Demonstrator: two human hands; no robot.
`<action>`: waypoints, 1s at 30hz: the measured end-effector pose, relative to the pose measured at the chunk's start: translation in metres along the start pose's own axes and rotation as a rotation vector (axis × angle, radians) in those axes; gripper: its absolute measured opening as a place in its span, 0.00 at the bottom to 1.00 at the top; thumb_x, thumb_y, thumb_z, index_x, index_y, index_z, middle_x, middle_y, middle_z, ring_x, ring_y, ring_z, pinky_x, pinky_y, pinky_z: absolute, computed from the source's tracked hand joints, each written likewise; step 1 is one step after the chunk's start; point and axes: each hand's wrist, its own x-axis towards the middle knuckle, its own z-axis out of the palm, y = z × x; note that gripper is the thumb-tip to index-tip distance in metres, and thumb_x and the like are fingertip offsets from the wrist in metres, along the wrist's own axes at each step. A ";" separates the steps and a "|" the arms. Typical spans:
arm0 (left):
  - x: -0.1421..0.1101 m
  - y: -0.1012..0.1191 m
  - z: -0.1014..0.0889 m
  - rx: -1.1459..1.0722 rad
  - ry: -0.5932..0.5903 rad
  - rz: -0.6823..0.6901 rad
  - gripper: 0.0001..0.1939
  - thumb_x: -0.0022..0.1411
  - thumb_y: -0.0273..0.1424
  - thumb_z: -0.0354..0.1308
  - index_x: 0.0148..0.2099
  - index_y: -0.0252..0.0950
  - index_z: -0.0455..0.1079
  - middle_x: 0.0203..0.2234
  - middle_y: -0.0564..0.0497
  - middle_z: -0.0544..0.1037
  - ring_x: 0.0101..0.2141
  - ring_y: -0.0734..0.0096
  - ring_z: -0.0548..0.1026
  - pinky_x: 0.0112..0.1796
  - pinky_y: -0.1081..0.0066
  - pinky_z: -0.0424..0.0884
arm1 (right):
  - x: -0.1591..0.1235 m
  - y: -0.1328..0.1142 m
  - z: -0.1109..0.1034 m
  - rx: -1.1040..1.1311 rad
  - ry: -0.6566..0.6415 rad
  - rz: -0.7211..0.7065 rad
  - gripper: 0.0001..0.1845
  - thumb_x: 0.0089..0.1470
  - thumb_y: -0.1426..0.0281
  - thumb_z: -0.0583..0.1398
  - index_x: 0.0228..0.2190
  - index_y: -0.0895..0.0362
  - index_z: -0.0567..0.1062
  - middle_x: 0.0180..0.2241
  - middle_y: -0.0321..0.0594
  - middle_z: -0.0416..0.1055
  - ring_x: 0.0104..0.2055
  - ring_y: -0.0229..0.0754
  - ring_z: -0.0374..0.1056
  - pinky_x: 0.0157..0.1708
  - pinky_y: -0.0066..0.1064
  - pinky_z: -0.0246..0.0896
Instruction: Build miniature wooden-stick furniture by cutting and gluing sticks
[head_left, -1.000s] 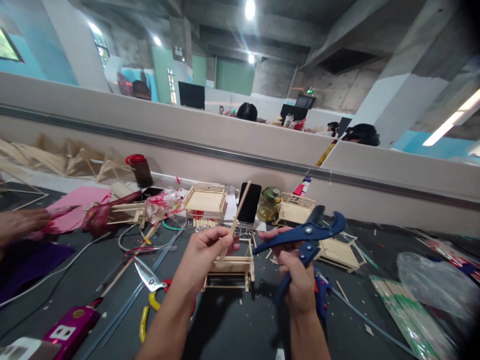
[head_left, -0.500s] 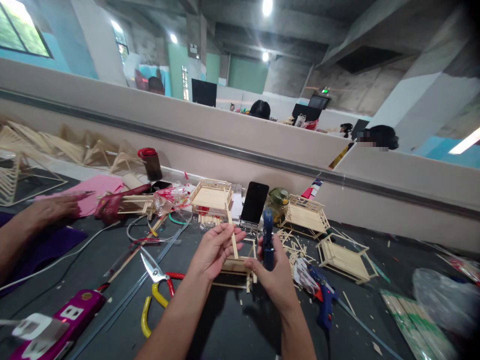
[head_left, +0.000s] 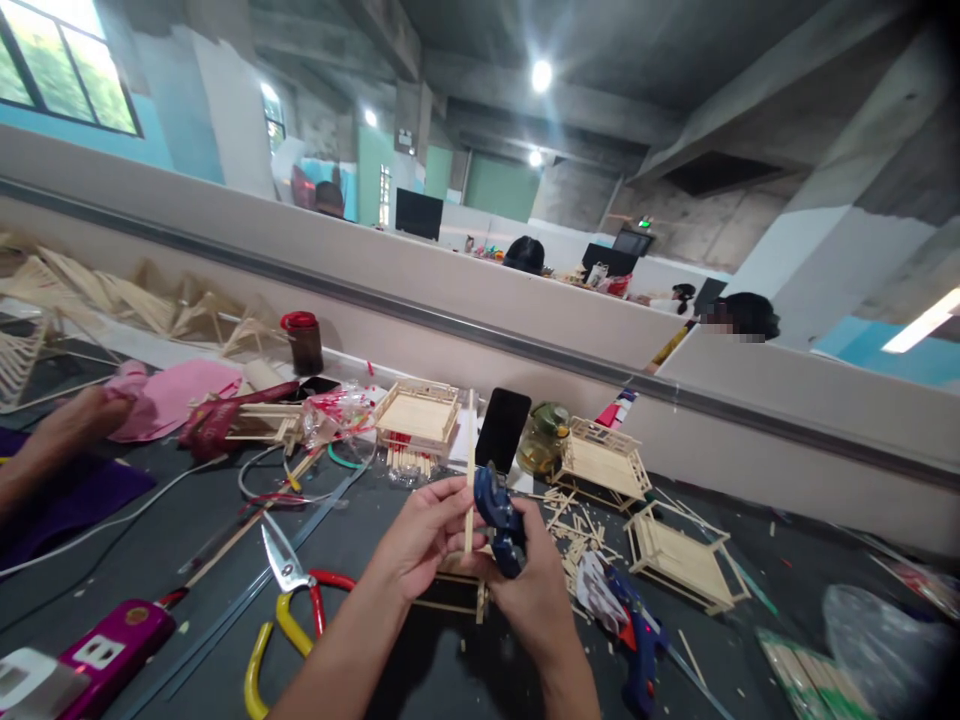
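My left hand (head_left: 427, 530) pinches a narrow wooden stick (head_left: 470, 460), held nearly upright. In my right hand (head_left: 532, 580) is a dark blue hand tool (head_left: 499, 515) with curved jaws; its exact kind is unclear. The tool's upper end meets or nearly meets the stick, and I cannot tell whether it grips it. Beneath my hands a small wooden frame (head_left: 450, 590) on the table is mostly hidden. Behind them a black phone (head_left: 502, 430) leans on a stand.
Scissors (head_left: 289, 590) with red and yellow handles lie left. A blue glue gun (head_left: 637, 640) and loose stick pieces (head_left: 574, 525) lie right. Small wooden models (head_left: 420, 410) stand behind. A purple power strip (head_left: 112, 650) is front left. Another person's hand (head_left: 82, 430) holds pink material.
The stick has turned from leaning to nearly upright. My right hand has brought the blue tool left, tilting it against or close to the stick. The other person's hand has drawn back and lifted pink material.
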 end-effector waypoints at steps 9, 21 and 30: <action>-0.001 0.014 -0.015 0.383 0.081 0.239 0.17 0.44 0.39 0.71 0.32 0.32 0.76 0.27 0.45 0.82 0.30 0.65 0.79 0.31 0.73 0.71 | 0.002 0.013 -0.028 -0.261 0.129 0.043 0.23 0.50 0.62 0.62 0.48 0.56 0.70 0.47 0.48 0.72 0.49 0.52 0.68 0.47 0.40 0.62; -0.005 0.027 -0.019 0.763 -0.035 0.272 0.13 0.49 0.40 0.63 0.28 0.33 0.76 0.23 0.50 0.78 0.28 0.68 0.73 0.34 0.71 0.66 | 0.000 0.010 -0.031 -0.415 -0.026 -0.018 0.21 0.50 0.68 0.60 0.47 0.57 0.70 0.45 0.46 0.72 0.48 0.50 0.68 0.49 0.41 0.62; -0.006 0.032 -0.021 0.870 -0.099 0.273 0.13 0.51 0.39 0.62 0.28 0.32 0.75 0.22 0.51 0.75 0.28 0.70 0.70 0.32 0.73 0.65 | -0.001 0.003 -0.028 -0.484 -0.025 -0.073 0.20 0.49 0.69 0.62 0.46 0.57 0.70 0.42 0.47 0.72 0.45 0.51 0.68 0.46 0.42 0.63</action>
